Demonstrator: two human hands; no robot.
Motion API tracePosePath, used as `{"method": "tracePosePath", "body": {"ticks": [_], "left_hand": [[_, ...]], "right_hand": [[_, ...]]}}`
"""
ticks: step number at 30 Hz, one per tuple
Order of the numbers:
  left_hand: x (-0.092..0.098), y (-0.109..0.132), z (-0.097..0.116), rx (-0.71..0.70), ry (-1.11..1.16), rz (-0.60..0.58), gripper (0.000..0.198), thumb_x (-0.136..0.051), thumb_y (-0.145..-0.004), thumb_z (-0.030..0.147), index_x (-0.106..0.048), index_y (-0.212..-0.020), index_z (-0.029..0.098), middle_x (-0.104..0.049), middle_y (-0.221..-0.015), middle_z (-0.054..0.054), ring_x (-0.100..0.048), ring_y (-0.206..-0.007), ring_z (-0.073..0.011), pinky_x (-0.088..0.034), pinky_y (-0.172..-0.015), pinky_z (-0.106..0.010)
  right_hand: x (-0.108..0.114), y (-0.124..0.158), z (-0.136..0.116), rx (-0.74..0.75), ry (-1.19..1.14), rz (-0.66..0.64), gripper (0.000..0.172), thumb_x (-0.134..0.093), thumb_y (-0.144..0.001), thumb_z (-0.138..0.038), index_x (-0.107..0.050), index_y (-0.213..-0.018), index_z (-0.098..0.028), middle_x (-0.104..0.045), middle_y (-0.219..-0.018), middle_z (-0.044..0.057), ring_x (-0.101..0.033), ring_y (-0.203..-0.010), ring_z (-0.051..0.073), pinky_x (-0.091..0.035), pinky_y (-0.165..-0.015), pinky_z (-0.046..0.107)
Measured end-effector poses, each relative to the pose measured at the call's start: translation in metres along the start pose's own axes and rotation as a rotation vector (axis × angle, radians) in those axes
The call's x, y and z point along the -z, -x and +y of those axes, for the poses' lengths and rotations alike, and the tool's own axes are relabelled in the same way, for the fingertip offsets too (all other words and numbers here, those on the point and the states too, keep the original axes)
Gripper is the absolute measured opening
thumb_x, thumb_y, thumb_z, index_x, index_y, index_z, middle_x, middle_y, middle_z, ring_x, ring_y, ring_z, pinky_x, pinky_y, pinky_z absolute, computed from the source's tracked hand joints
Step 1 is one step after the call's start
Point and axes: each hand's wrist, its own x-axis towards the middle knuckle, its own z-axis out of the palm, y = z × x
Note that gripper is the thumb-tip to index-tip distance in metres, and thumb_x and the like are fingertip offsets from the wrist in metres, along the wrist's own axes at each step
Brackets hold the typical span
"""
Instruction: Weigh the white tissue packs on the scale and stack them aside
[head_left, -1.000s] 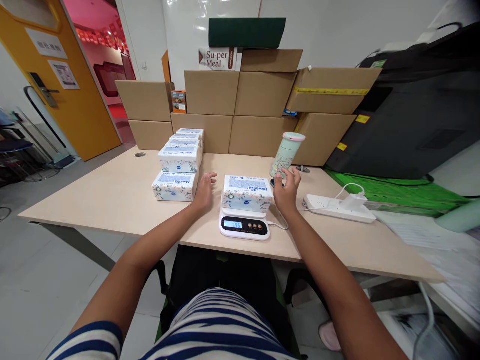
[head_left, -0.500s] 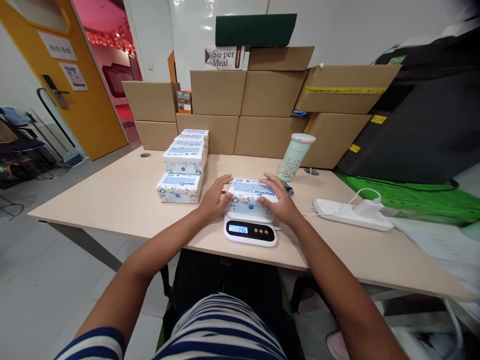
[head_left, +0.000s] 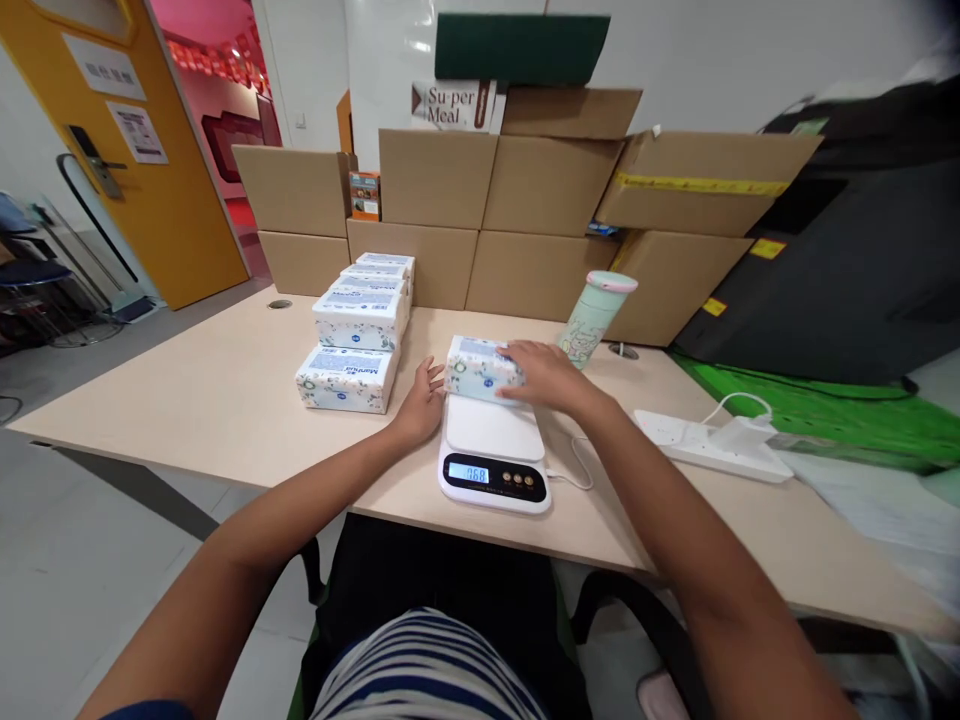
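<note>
My right hand [head_left: 544, 377] grips a white tissue pack [head_left: 474, 368] with blue print, held at the far left edge of the white kitchen scale [head_left: 492, 452]. The scale's platform is mostly bare and its display is lit. Beside the pack's left end, my left hand [head_left: 421, 400] rests on the table with its fingers spread, just touching or nearly touching the pack. Left of that hand lies a single tissue pack [head_left: 345, 379], with a stack of more tissue packs [head_left: 364, 300] behind it.
A mint-green bottle [head_left: 596, 319] with a pink lid stands behind my right hand. A white power strip [head_left: 712, 445] with a charger lies to the right. Cardboard boxes [head_left: 510, 215] line the table's back edge. A yellow door [head_left: 120, 150] stands at the left.
The tissue pack has come off the scale's platform and moved back and left in my right hand. My left hand let go of it. The scale's reading has dropped.
</note>
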Motion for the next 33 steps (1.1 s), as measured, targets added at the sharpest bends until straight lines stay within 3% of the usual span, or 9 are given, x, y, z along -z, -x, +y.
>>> {"method": "tracePosePath", "body": {"ticks": [3,6,9,13,17,21,27,33], "left_hand": [[-0.005,-0.012,-0.004,0.335,0.199,0.062,0.064,-0.055,-0.099,0.01,-0.04,-0.161,0.012,-0.057,-0.164,-0.026,-0.064,-0.146,-0.0271,-0.045,-0.129,-0.051],[-0.003,-0.018,-0.005,0.502,0.364,0.081,0.055,-0.054,-0.1,0.01,-0.048,-0.155,0.012,-0.06,-0.162,-0.024,-0.07,-0.14,-0.0248,-0.047,-0.128,-0.045],[0.0,-0.015,-0.007,0.498,0.437,0.086,0.044,-0.057,-0.102,0.014,-0.057,-0.146,0.013,-0.063,-0.16,-0.022,-0.072,-0.138,-0.025,-0.046,-0.129,-0.045],[-0.006,-0.006,-0.016,0.446,0.456,0.043,0.038,-0.056,-0.103,0.014,-0.064,-0.14,0.015,-0.07,-0.152,-0.018,-0.07,-0.141,-0.0265,-0.039,-0.135,-0.051],[-0.012,0.002,-0.023,0.432,0.485,-0.044,0.036,-0.057,-0.104,0.017,-0.067,-0.138,0.022,-0.069,-0.154,-0.015,-0.066,-0.146,-0.0288,-0.042,-0.133,-0.055],[-0.012,0.008,-0.021,0.436,0.484,-0.058,0.031,-0.053,-0.108,0.021,-0.067,-0.135,0.027,-0.067,-0.157,-0.011,-0.063,-0.148,-0.0281,-0.044,-0.132,-0.057],[-0.005,0.014,-0.014,0.405,0.406,-0.098,0.03,-0.054,-0.109,0.027,-0.069,-0.135,0.026,-0.07,-0.152,-0.01,-0.063,-0.146,-0.0278,-0.042,-0.133,-0.058],[-0.003,0.015,-0.006,0.366,0.271,-0.106,0.031,-0.05,-0.109,0.025,-0.068,-0.134,0.025,-0.073,-0.145,-0.011,-0.067,-0.139,-0.0266,-0.048,-0.127,-0.056]], "right_hand": [[0.006,-0.035,-0.012,-0.041,0.164,-0.077,0.069,-0.077,-0.09,-0.046,-0.061,-0.152,-0.021,-0.062,-0.16,0.021,-0.055,-0.151,0.043,-0.037,-0.128,0.064],[-0.006,-0.067,-0.025,-0.061,0.223,-0.119,0.066,-0.072,-0.094,-0.046,-0.057,-0.153,-0.018,-0.066,-0.153,0.023,-0.06,-0.143,0.043,-0.042,-0.123,0.062],[-0.034,-0.099,-0.024,-0.029,0.22,-0.166,0.074,-0.075,-0.092,-0.034,-0.049,-0.16,-0.019,-0.057,-0.161,0.026,-0.054,-0.148,0.045,-0.048,-0.116,0.062],[-0.071,-0.157,0.007,-0.023,0.285,-0.156,0.085,-0.077,-0.09,-0.026,-0.038,-0.165,-0.016,-0.046,-0.169,0.031,-0.048,-0.151,0.049,-0.048,-0.114,0.07],[-0.092,-0.226,0.037,0.01,0.363,-0.156,0.092,-0.087,-0.085,-0.034,-0.042,-0.163,-0.014,-0.057,-0.156,0.033,-0.06,-0.137,0.047,-0.056,-0.104,0.061],[-0.103,-0.279,0.036,-0.008,0.388,-0.175,0.095,-0.092,-0.082,-0.033,-0.046,-0.162,-0.011,-0.062,-0.148,0.032,-0.066,-0.129,0.045,-0.056,-0.103,0.057],[-0.116,-0.321,0.022,-0.015,0.351,-0.199,0.093,-0.088,-0.089,-0.033,-0.041,-0.165,-0.008,-0.055,-0.156,0.035,-0.063,-0.137,0.047,-0.053,-0.109,0.059],[-0.125,-0.34,0.034,-0.001,0.362,-0.202,0.092,-0.087,-0.09,-0.038,-0.041,-0.164,-0.009,-0.055,-0.157,0.034,-0.061,-0.14,0.046,-0.052,-0.11,0.059]]}}
